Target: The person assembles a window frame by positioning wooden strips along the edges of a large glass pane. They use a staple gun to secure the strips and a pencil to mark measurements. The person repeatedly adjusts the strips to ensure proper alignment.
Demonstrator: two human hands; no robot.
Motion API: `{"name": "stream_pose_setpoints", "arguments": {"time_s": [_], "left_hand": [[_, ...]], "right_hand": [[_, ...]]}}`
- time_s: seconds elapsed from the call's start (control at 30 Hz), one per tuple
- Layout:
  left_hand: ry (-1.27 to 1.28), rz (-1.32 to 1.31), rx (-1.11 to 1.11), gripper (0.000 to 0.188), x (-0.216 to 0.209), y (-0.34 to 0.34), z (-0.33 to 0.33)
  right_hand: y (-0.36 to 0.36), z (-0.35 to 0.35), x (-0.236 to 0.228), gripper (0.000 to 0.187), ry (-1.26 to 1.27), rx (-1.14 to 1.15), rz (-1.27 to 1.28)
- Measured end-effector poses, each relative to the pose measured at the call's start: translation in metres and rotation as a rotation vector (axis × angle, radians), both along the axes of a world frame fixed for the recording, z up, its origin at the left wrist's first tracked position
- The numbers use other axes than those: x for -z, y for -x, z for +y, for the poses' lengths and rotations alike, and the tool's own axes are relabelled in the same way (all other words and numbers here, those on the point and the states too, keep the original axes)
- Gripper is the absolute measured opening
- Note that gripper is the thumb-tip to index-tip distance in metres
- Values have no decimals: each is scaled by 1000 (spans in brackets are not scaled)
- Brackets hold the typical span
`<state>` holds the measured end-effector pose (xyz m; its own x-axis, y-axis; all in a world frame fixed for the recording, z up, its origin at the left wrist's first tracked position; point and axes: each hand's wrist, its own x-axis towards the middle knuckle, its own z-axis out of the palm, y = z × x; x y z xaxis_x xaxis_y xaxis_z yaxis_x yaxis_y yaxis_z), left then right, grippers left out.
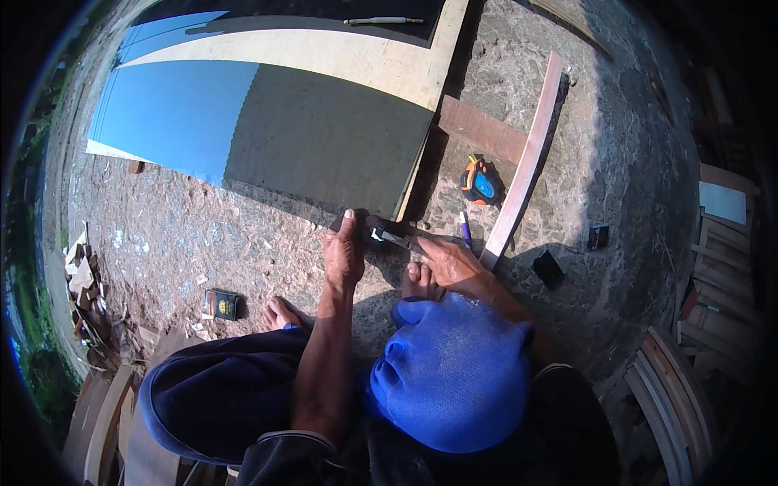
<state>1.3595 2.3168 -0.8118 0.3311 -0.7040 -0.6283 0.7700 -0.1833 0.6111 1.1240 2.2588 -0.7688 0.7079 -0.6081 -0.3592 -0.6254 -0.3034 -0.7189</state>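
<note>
My left hand [344, 253] is closed at the near edge of a large smooth sheet [324, 138], blue on its left part and dark grey-green on its right. Its thumb points up, next to a small dark piece [369, 222] just off the sheet's corner; what the fingers hold is hard to make out. In my right hand [450, 263] is a slim metal tool [396, 238], gripped low and pointing toward the left hand. Shadow and size hide the tool's exact kind. A bare foot [419, 282] shows beneath the right hand.
Right of the sheet lie an orange and black tape measure [481, 181], a purple marker [465, 230] and a long wooden strip [527, 166]. A pale board [356, 57] lies under the sheet, with a pen [383, 20] farther off. A dark box [221, 304] sits left on rough ground.
</note>
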Motion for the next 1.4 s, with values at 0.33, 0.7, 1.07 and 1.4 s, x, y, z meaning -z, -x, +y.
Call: {"name": "stream_pose_setpoints", "arguments": {"time_s": [0.33,0.7,1.07,1.4], "left_hand": [[19,28,-37,25,4,0,-2],[8,6,-3,28,1,0,-1],[-38,32,-3,33,-4,2,-3],[-29,9,-6,32,-3,3,-3]], "right_hand": [[2,0,6,59,-25,1,-26],[1,-3,-7,59,-40,-5,121],[-1,-4,-8,54,-36,-12,111],[-1,-3,-7,54,-17,-23,18]]}}
